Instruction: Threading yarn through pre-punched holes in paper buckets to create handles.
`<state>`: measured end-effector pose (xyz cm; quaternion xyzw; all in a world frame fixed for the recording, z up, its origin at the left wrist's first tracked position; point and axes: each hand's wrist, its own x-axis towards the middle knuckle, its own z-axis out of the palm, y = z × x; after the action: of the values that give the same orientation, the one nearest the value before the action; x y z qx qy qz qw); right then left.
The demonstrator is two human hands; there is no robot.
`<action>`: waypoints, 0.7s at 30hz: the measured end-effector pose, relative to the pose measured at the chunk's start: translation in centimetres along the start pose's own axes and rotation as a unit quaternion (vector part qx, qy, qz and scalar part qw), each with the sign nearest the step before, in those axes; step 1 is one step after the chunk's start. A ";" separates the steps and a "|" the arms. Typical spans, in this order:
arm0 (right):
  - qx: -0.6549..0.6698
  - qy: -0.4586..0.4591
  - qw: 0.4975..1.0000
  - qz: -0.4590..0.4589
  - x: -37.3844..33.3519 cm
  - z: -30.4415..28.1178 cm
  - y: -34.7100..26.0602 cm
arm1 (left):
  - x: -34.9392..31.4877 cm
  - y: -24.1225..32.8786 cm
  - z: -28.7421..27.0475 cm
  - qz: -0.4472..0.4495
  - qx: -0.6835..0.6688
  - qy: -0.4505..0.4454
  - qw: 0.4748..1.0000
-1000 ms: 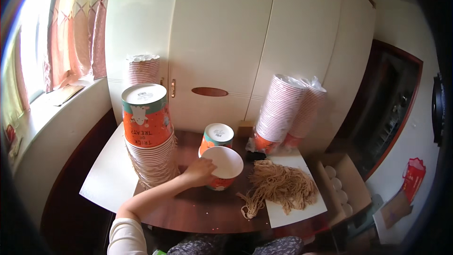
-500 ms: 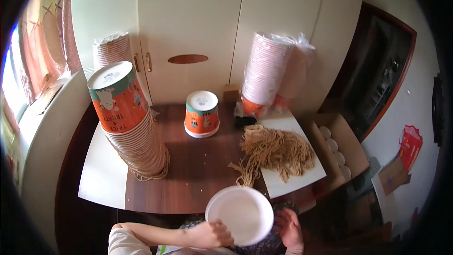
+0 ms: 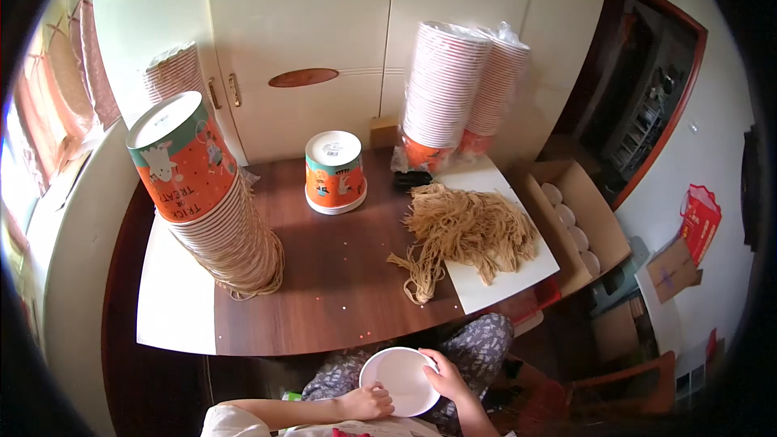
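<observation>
A paper bucket with a white inside sits over my lap, its mouth tipped up. My right hand grips its right side, thumb at the rim. At the near left rim, my left hand is closed, with curled fingers at the edge; whether a cord is in them I cannot see. On the table ahead, one orange and green bucket stands upside down. A tall leaning stack of nested buckets is at the left, with cords hanging along it. At the right lies a heap of tan cords.
Wrapped bucket stacks stand at the table's back right, near a small black object. A cardboard box holding round white items is right of the table. Small specks dot the tabletop. Behind stands a pale cabinet.
My right hand has come from beside the bucket to grip its right side. The bucket now sits lower and more tilted. My left hand stays at its rim. The view has shifted.
</observation>
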<state>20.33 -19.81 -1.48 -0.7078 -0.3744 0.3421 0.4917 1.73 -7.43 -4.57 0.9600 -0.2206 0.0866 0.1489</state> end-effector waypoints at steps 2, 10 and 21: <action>-0.008 0.000 1.000 -0.008 0.1 -0.3 0.2 | 0.9 -1.5 -3.4 0.036 -0.110 0.101 0.988; -0.070 0.108 0.989 -0.068 -0.4 -0.3 -3.3 | 9.6 -18.3 -8.0 -0.401 -0.027 0.222 0.889; 0.046 0.122 0.987 -0.090 -0.5 0.3 -3.3 | 11.6 -16.1 -10.2 -0.391 -0.105 0.342 0.848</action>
<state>19.19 -19.37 1.68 -0.6844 -0.3577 0.2247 0.5943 18.20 5.07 3.68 0.8550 0.2307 0.3206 0.3361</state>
